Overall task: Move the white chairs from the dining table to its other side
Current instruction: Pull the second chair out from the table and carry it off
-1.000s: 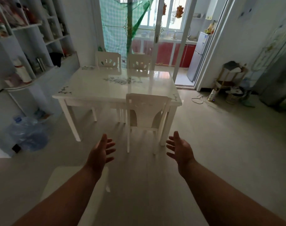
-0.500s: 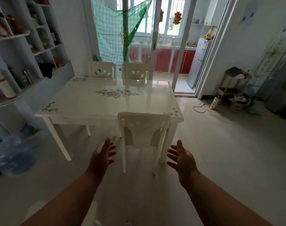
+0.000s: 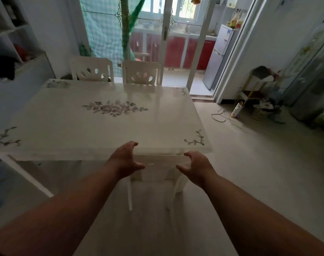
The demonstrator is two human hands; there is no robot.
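We see the dining table [image 3: 94, 126] with two white chairs [image 3: 92, 72] at its far side. A third chair [image 3: 153, 170] is tucked under the near edge. Our left hand [image 3: 125, 161] and right hand [image 3: 195, 168] are open beside its backrest, gripping nothing.

Pale tiled floor [image 3: 249, 172]; white shelves [image 3: 13, 34] on the left wall; far glass sliding doors [image 3: 164, 34] show red cabinets [image 3: 176, 50], a fridge [image 3: 218, 56], bright window [image 3: 168, 8].
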